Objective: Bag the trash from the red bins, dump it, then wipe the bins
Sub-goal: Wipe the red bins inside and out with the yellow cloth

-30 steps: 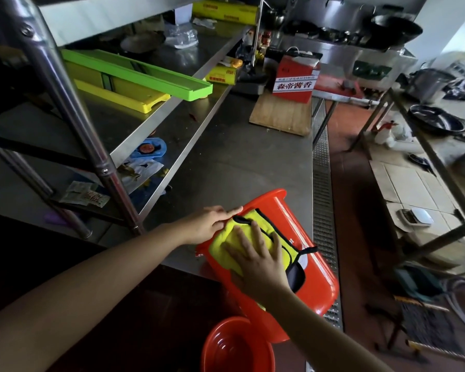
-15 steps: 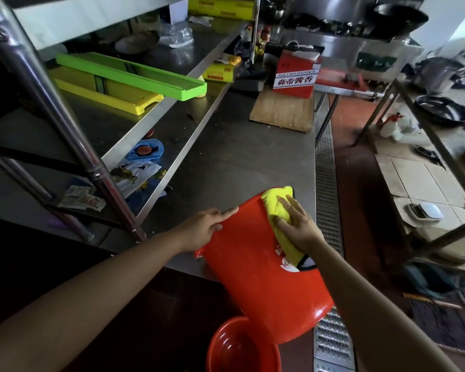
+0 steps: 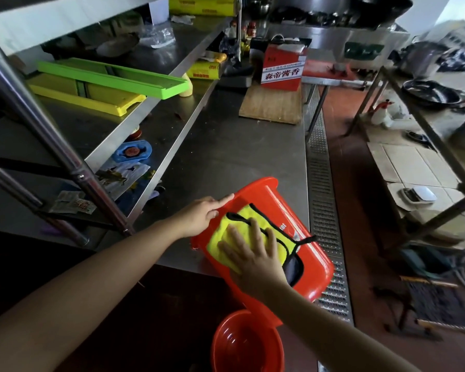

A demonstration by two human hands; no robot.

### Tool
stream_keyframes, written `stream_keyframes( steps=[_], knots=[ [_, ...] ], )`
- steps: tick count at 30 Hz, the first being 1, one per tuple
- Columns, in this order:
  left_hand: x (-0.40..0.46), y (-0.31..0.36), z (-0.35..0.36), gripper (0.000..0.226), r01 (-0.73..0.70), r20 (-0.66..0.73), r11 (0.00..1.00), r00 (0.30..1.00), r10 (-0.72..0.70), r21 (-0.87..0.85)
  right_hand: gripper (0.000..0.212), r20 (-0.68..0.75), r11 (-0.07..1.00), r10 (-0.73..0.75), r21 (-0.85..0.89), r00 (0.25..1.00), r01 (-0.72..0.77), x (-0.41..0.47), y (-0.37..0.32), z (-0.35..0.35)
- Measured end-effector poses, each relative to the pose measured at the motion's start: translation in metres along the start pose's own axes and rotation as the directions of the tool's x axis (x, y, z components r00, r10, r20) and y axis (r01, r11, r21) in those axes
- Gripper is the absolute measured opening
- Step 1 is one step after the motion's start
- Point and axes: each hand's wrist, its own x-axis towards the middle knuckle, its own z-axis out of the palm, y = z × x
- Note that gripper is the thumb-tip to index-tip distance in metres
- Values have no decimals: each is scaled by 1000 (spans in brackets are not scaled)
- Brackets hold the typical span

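A red bin lies tilted on its side at the front edge of the steel counter, its printed wall facing up. My left hand rests on the bin's near left edge, fingers straight along the rim. A yellow cloth is spread on the bin's wall, and my right hand presses flat on it with spread fingers. A second red bin stands upright on the floor below, its mouth open toward me.
Steel shelves on the left carry green and yellow trays, a blue item and wrappers. A wooden board and a red box sit farther back. A floor drain grate runs along the counter's right side.
My right hand slid the yellow cloth from the bin's far rim back down onto its near wall. The bin has rolled so its printed side faces up again. My left hand stays on the edge.
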Motion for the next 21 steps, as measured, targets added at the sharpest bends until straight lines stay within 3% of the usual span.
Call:
stream_keyframes(
  steps=[3, 7, 10, 13, 17, 21],
  knots=[
    [-3, -1, 1, 70, -15, -16, 1000, 1000, 15, 8, 73, 34, 998, -1, 58, 999, -1, 2, 20, -7],
    [-11, -6, 4, 73, 11, -12, 1000, 1000, -11, 17, 75, 156, 894, 309, 290, 938, -343, 2, 81, -16],
    [-9, -1, 8, 72, 35, -30, 999, 999, -34, 13, 74, 272, 778, 404, 400, 873, -484, 1, 106, -19],
    [-3, 2, 9, 70, 24, -44, 999, 999, -22, 26, 78, 186, 876, 369, 260, 911, -408, 0, 75, -19],
    [3, 0, 7, 69, 11, -38, 998, 999, -9, 57, 82, 57, 994, 106, 31, 993, -107, -14, 2, -5],
    [2, -2, 5, 70, 0, -23, 997, 1000, 1, 71, 73, 52, 999, -1, 40, 999, -1, -20, 10, -4]
  ],
)
